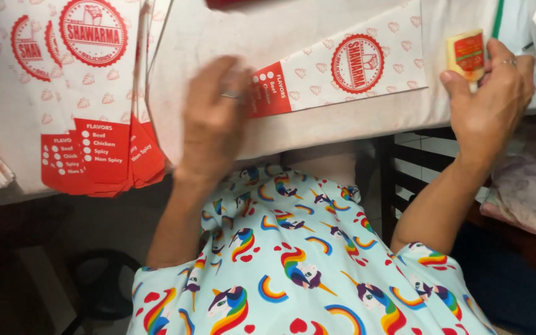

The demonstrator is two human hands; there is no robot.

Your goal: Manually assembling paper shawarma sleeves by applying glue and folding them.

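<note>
Your left hand (213, 118) presses flat, fingers spread, on the white, red-printed paper sleeve (342, 73), while your right hand (488, 102) grips a yellow, red-labelled glue stick (466, 54).

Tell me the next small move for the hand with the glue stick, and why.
Probably bring the glue stick in the right hand down onto the paper wrapper. The left hand presses the wrapper's red end flat on the table, while the stick is held off the paper.
</note>
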